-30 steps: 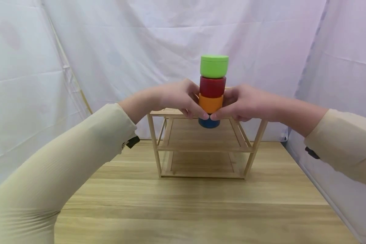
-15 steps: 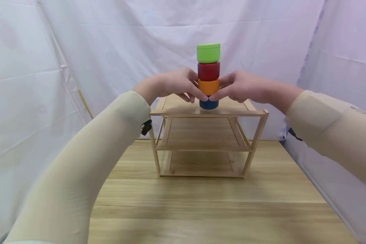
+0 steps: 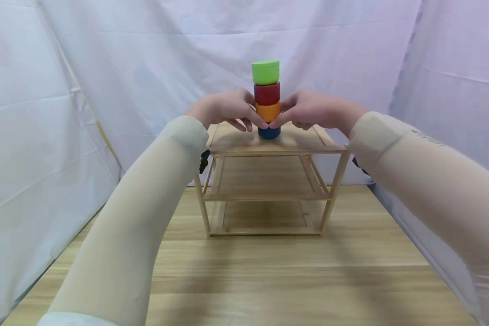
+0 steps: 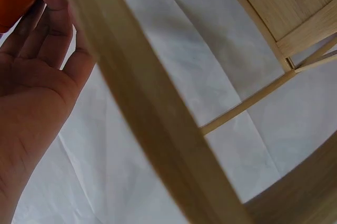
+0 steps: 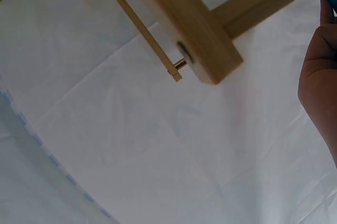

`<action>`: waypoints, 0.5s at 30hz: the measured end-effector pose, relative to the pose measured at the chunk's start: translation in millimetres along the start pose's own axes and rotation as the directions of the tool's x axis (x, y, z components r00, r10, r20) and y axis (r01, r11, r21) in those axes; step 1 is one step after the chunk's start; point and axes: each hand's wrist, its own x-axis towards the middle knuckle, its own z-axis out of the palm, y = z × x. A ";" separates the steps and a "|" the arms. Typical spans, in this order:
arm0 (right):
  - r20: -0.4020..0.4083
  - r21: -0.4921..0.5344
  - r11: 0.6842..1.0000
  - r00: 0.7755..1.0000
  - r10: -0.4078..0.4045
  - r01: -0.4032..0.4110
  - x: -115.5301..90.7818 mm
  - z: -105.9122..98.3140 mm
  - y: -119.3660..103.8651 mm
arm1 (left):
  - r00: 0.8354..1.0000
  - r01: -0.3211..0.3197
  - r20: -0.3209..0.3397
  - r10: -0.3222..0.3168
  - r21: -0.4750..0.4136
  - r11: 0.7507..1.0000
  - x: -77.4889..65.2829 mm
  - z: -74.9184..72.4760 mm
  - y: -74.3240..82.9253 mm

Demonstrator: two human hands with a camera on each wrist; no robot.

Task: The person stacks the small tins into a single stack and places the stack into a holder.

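Note:
A tower of round cups stands upright above the top board of the wooden rack: a green cup [image 3: 266, 72] on top, then a red cup [image 3: 267, 93], an orange cup [image 3: 268, 111] and a blue cup [image 3: 269, 132] lowest. From the left, my left hand [image 3: 234, 108] grips the tower's lower part; my right hand [image 3: 315, 111] does the same from the right. Both thumbs nearly meet in front, where orange joins blue. In the left wrist view, fingers [image 4: 52, 29] touch the blue cup. Whether the blue cup rests on the board I cannot tell.
The three-level wooden rack [image 3: 265, 198] stands on a wood-grain table [image 3: 277, 280]. Its front rail [image 3: 277, 149] runs below my wrists. White cloth [image 3: 179, 59] hangs behind and at both sides.
Both hands have carried the tower of cups up and forward, from in front of the rack to above its top board, then slightly left in view. The grip looks the same.

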 end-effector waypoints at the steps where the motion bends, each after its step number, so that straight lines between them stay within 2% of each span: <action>1: 0.006 0.006 1.000 1.000 0.003 -0.003 2.0 0.7 0.3 | 1.000 0.011 0.000 -0.011 -0.002 1.000 0.6 -0.2 -0.8; 15: 0.043 0.073 0.997 0.999 0.016 -0.019 7.4 2.9 4.6 | 0.999 0.049 0.003 -0.048 -0.012 0.999 2.5 1.0 -2.3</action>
